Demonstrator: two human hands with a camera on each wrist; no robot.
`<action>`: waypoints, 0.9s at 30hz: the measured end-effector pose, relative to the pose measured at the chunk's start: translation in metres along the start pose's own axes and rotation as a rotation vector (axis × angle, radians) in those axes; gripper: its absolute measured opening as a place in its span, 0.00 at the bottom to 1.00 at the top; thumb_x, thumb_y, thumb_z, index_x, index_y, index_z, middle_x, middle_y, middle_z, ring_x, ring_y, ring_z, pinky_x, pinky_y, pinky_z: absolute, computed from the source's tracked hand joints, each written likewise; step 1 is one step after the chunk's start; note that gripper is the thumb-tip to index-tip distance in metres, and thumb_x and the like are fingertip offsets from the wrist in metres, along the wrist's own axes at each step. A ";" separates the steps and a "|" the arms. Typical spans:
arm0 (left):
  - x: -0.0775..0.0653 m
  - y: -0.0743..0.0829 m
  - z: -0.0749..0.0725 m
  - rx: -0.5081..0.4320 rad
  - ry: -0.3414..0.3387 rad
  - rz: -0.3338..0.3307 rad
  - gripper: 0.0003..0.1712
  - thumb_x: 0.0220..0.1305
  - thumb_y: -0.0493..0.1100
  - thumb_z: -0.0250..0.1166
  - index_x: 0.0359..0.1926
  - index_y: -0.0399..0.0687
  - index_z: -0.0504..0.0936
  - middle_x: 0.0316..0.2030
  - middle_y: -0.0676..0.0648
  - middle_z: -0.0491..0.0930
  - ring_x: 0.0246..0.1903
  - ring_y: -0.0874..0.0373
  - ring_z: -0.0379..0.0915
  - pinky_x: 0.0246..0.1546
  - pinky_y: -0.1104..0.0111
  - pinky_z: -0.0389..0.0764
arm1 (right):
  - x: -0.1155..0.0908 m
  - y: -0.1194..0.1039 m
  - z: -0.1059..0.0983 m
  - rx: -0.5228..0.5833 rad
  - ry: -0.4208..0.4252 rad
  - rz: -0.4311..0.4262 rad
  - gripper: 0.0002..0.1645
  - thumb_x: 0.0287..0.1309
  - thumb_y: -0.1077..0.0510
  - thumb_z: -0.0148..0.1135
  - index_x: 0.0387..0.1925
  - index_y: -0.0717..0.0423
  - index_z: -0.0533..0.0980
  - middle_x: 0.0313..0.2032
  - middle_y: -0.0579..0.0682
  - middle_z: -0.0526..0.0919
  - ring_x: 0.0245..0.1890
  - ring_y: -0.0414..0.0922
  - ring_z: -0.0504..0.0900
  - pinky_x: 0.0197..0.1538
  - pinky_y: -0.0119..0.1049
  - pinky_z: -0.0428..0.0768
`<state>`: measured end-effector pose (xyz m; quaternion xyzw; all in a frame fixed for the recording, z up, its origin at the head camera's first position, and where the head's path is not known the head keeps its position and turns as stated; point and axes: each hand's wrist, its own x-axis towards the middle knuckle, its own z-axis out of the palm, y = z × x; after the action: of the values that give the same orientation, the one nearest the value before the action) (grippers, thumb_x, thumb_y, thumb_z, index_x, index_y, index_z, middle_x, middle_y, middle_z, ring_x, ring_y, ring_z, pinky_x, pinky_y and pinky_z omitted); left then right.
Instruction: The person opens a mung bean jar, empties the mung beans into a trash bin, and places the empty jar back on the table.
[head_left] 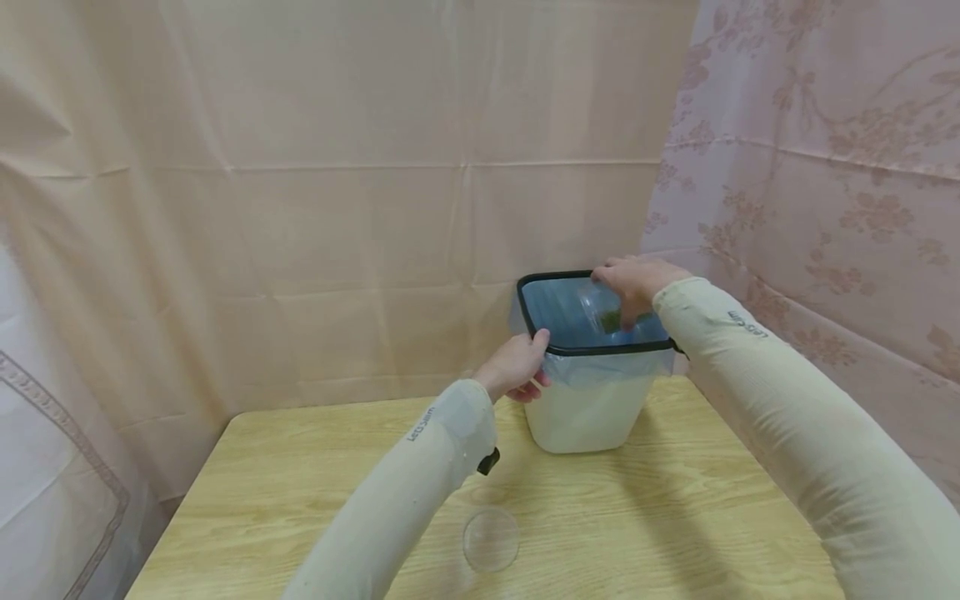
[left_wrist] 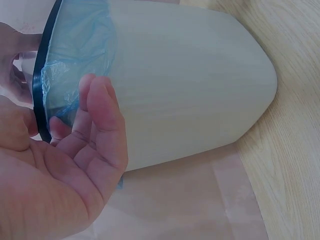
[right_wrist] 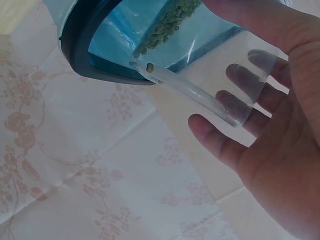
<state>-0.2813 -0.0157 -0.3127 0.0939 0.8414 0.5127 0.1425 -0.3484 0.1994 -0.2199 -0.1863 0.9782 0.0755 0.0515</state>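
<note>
A cream trash bin (head_left: 588, 412) with a black rim and a blue plastic liner (left_wrist: 75, 55) stands on the table. My left hand (head_left: 517, 364) holds the near left corner of the rim, its thumb on top and fingers outside, below the rim. Over the bin's mouth, my right hand (head_left: 637, 282) grips a clear jar (right_wrist: 200, 92), tilted with its mouth toward the bin. Small green pellet-like pieces (right_wrist: 170, 25) lie along the jar's inside near its mouth; one piece sits on its edge. The bottom of the bin is hidden.
A clear round lid (head_left: 491, 539) lies on the wooden table (head_left: 315, 467) near its front. Beige curtain cloth (head_left: 375, 208) hangs behind the table, and flower-patterned cloth (head_left: 847, 208) hangs at the right.
</note>
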 end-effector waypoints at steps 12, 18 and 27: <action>0.001 0.000 0.001 -0.001 0.014 0.000 0.26 0.81 0.60 0.41 0.40 0.44 0.70 0.29 0.43 0.82 0.18 0.53 0.74 0.23 0.65 0.82 | 0.000 -0.003 0.001 -0.004 0.008 -0.002 0.53 0.40 0.63 0.85 0.69 0.56 0.68 0.67 0.62 0.68 0.66 0.63 0.67 0.61 0.63 0.72; 0.002 0.000 0.002 -0.002 0.018 0.001 0.26 0.81 0.60 0.40 0.38 0.44 0.70 0.28 0.43 0.82 0.18 0.53 0.74 0.23 0.65 0.82 | 0.002 -0.004 0.004 -0.007 0.033 -0.011 0.52 0.39 0.65 0.84 0.68 0.56 0.69 0.67 0.62 0.68 0.66 0.63 0.66 0.62 0.62 0.72; 0.003 -0.001 0.001 -0.004 0.011 0.006 0.26 0.81 0.60 0.41 0.39 0.44 0.70 0.28 0.43 0.82 0.18 0.53 0.74 0.23 0.65 0.82 | 0.002 -0.003 0.006 -0.045 0.064 -0.051 0.53 0.38 0.64 0.85 0.68 0.56 0.69 0.66 0.62 0.69 0.66 0.63 0.65 0.60 0.62 0.74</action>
<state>-0.2836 -0.0146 -0.3145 0.0934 0.8408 0.5155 0.1366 -0.3492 0.1971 -0.2261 -0.2144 0.9724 0.0902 0.0179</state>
